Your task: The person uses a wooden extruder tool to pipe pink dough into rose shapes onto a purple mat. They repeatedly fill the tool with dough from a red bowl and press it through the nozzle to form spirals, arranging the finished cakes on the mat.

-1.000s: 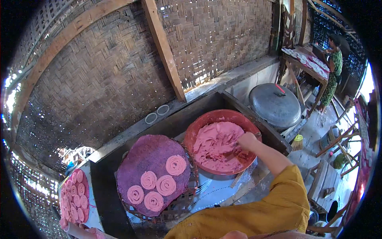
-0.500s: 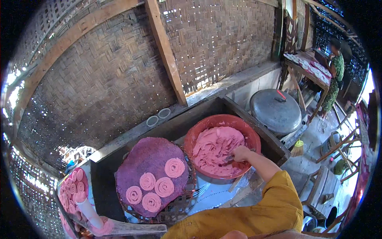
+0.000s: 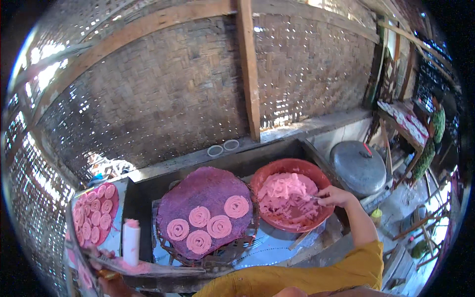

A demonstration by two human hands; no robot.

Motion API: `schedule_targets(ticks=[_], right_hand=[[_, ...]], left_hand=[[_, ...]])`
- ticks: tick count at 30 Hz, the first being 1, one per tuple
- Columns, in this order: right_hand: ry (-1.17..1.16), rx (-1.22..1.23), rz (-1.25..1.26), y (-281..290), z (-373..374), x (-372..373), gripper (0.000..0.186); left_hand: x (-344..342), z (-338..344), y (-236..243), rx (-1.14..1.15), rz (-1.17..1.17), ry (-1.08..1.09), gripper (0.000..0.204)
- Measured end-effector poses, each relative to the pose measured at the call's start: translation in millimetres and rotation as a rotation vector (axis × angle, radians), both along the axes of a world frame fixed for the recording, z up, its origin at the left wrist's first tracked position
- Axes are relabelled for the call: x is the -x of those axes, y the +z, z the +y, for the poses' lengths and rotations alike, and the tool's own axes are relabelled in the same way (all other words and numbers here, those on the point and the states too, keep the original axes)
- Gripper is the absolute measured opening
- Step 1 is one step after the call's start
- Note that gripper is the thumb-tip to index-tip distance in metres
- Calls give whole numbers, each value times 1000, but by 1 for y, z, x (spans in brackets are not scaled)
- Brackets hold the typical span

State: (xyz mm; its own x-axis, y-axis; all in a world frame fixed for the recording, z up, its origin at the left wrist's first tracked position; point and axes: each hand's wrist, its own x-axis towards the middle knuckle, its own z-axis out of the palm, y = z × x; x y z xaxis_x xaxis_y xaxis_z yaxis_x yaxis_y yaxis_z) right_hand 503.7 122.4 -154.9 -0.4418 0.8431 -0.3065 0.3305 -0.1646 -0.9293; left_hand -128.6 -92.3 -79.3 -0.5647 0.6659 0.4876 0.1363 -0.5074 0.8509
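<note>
My right hand [image 3: 336, 196] is closed on a metal utensil [image 3: 314, 198], perhaps a spoon, at the right side of a red basin [image 3: 261, 174]. Fluffy pink dough [image 3: 289, 186] is heaped at the basin's far side, with a scraped, smeared patch nearer me. At the lower left, my left hand [image 3: 113, 283], partly cut off, grips a wooden press [image 3: 163, 270]. From this wood a white tube [image 3: 131, 242] stands upright, pink dough at its top. Between my hands, several pink dough coils [image 3: 199, 242] lie on a purple cloth [image 3: 185, 190] over a woven tray [image 3: 170, 255].
More coils lie on a pink round [image 3: 111, 218] at the far left. Two pale rings [image 3: 215, 151] rest on the ledge below the woven wall [image 3: 173, 89]. Right of the basin stands a lidded metal pot [image 3: 356, 171]. Another person [image 3: 429, 143] stands by a table at the far right.
My right hand has drawn back from the dough toward the basin's right rim. The dough is now heaped farther back. The white tube has tipped upright, and the whole view has shifted.
</note>
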Motion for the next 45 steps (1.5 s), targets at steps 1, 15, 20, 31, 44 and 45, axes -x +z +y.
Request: schedule_targets(ticks=[1,15,20,31,44,45], right_hand=[[13,-56,94,8,-3,6,40],[677,-1071,-280,125,-66,210,42],[616,-1533,-690,212,-108,260,33],[433,-2439,-584,182,-141,302,18],[360,-1888,-441,200,-127,262,38],[390,-1884,-473,202,-129,264,37]], left_hand=[[-7,-3,5,72,45,-10,13],[-121,34,53,407,1083,-212,47],[-110,20,49,460,1099,-133,45],[-84,34,56,575,1033,-274,50],[-70,32,36,462,1040,-96,47],[-74,28,39,483,1028,-74,45]])
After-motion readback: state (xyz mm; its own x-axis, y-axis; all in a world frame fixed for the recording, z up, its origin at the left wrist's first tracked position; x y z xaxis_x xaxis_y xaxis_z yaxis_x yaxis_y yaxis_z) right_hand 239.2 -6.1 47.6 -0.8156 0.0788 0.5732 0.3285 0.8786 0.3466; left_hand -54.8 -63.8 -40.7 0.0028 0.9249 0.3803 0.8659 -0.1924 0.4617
